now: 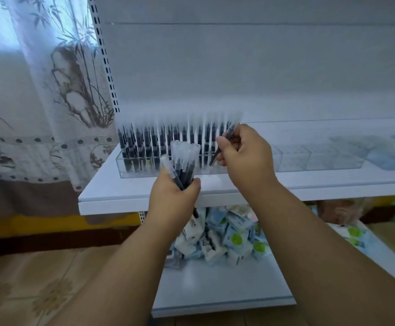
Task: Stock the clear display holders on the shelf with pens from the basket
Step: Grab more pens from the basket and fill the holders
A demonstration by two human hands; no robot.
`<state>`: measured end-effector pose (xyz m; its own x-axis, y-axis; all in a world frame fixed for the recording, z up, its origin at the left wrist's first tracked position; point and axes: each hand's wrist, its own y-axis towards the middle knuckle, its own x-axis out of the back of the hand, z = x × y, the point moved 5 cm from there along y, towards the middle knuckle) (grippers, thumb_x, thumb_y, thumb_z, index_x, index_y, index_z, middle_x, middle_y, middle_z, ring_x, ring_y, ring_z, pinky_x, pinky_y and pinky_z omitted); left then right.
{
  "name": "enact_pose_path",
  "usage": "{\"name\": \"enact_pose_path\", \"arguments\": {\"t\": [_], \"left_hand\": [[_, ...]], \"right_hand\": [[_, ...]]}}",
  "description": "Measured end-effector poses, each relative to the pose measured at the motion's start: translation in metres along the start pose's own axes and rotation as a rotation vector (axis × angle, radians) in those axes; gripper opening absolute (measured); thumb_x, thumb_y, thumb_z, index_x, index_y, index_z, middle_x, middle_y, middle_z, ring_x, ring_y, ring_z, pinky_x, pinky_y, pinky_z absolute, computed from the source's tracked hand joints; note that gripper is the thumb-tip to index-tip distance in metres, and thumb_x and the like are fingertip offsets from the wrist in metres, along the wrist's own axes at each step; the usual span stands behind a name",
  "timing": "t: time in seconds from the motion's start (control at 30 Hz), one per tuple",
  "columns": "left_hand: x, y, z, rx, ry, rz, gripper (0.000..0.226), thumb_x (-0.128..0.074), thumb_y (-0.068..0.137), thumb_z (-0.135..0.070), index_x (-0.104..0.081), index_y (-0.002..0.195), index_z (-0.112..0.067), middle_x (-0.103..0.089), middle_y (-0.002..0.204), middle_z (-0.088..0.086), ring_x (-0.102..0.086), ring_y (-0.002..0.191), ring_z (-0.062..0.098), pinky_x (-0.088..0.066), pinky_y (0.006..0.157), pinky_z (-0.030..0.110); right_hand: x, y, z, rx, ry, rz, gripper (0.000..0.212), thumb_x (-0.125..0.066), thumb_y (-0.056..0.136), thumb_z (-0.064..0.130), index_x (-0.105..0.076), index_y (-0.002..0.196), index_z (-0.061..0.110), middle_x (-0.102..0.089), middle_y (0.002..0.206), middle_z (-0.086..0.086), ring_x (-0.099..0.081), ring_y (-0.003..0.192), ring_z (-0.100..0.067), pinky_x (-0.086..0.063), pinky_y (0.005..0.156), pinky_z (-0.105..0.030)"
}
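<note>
On the white shelf (144,196) the clear display holder (130,171) stands nearly full (basket unseen). Left hand (173,196) grips a pen bundle (183,161); right hand (243,156) fingers pinch one pen (224,140), probably bound for a free slot.

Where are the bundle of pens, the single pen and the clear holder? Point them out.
bundle of pens (184,165): head view, on the dark barrels above the left hand's grip.
single pen (229,132): head view, on its upper end above the right hand's fingers.
clear holder (144,173): head view, on its front wall.
</note>
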<state>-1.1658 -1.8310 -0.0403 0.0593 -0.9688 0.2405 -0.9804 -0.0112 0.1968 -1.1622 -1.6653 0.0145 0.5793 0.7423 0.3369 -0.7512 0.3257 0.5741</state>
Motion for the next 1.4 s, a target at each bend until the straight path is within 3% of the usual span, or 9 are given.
{"name": "enact_pose_path", "arguments": {"t": [0.13,0.27,0.53,0.63,0.83,1.1,1.17,1.27,1.4], "left_hand": [[-0.003,0.014,0.000,0.016,-0.017,-0.020,0.021,-0.069,0.091,-0.027,-0.054,0.104,-0.033,-0.066,0.087,-0.005,-0.065,0.077,0.022,-0.057,0.069,0.042],[-0.005,0.024,-0.006,0.014,-0.044,-0.016,0.019,-0.070,0.091,-0.026,-0.052,0.092,-0.034,-0.066,0.088,-0.005,-0.063,0.082,0.012,-0.050,0.065,0.029],[-0.006,0.035,-0.018,-0.051,-0.052,-0.012,0.019,-0.069,0.091,-0.024,-0.059,0.107,-0.026,-0.066,0.089,-0.008,-0.061,0.081,0.003,-0.042,0.060,0.018],[-0.005,0.038,-0.016,-0.040,-0.053,-0.020,0.018,-0.070,0.091,-0.025,-0.060,0.106,-0.024,-0.066,0.086,-0.006,-0.062,0.076,0.005,-0.042,0.057,0.018],[-0.003,0.043,-0.015,-0.059,-0.066,-0.022,0.013,-0.068,0.091,-0.022,-0.058,0.099,-0.021,-0.062,0.074,-0.001,-0.056,0.054,-0.005,-0.038,0.041,0.008],[0.003,0.054,-0.017,-0.031,-0.080,-0.037,0.015,-0.069,0.089,-0.021,-0.059,0.100,-0.020,-0.067,0.086,0.007,-0.064,0.077,0.019,-0.049,0.063,0.028],[0.001,0.056,-0.019,-0.029,-0.052,-0.036,0.015,-0.069,0.089,-0.020,-0.057,0.098,-0.023,-0.066,0.086,0.005,-0.064,0.077,0.018,-0.049,0.062,0.028],[-0.005,0.060,-0.024,-0.069,0.113,-0.047,0.015,-0.066,0.089,-0.022,-0.055,0.096,-0.028,-0.064,0.079,-0.003,-0.061,0.068,0.010,-0.043,0.052,0.025],[-0.012,0.060,-0.031,-0.089,0.272,-0.089,0.016,-0.060,0.089,-0.026,-0.049,0.099,-0.022,-0.062,0.076,-0.003,-0.060,0.067,0.015,-0.041,0.051,0.029]], "right_hand": [[-0.006,0.033,-0.008,-0.006,-0.011,-0.030,0.013,-0.059,0.095,0.029,-0.057,0.090,0.018,-0.066,0.078,-0.002,-0.067,0.074,-0.022,-0.057,0.074,-0.044],[-0.016,0.054,-0.005,-0.007,-0.042,-0.008,0.013,-0.058,0.095,0.029,-0.058,0.092,0.017,-0.067,0.082,-0.002,-0.067,0.077,-0.021,-0.056,0.076,-0.044],[-0.030,0.061,-0.004,-0.019,-0.249,0.081,0.019,-0.056,0.097,0.031,-0.054,0.088,0.015,-0.060,0.079,0.002,-0.061,0.074,-0.017,-0.050,0.067,-0.033],[-0.030,0.065,-0.004,-0.015,-0.312,0.121,0.020,-0.055,0.098,0.031,-0.052,0.086,0.015,-0.057,0.078,0.003,-0.058,0.072,-0.016,-0.042,0.062,-0.029],[-0.052,0.069,-0.013,-0.045,-0.484,0.359,0.030,-0.063,0.093,0.030,-0.050,0.074,0.012,-0.055,0.071,-0.003,-0.056,0.071,-0.023,-0.044,0.063,-0.031],[-0.042,0.058,-0.019,-0.135,-0.371,0.236,0.045,-0.066,0.087,0.049,-0.049,0.067,0.012,-0.067,0.073,-0.018,-0.064,0.068,-0.032,-0.054,0.068,-0.041],[-0.033,0.051,-0.012,-0.119,-0.249,0.150,0.044,-0.061,0.090,0.052,-0.052,0.070,0.013,-0.062,0.068,-0.005,-0.060,0.063,-0.020,-0.050,0.061,-0.035],[-0.030,0.037,0.011,-0.051,0.050,0.201,0.034,-0.065,0.087,0.049,-0.060,0.077,0.017,-0.053,0.066,0.007,-0.047,0.057,-0.005,-0.044,0.056,-0.024],[-0.024,0.027,0.027,0.042,-0.050,0.170,0.037,-0.072,0.074,0.059,-0.057,0.082,0.026,-0.057,0.071,0.006,-0.051,0.061,-0.008,-0.050,0.058,-0.031]]}}
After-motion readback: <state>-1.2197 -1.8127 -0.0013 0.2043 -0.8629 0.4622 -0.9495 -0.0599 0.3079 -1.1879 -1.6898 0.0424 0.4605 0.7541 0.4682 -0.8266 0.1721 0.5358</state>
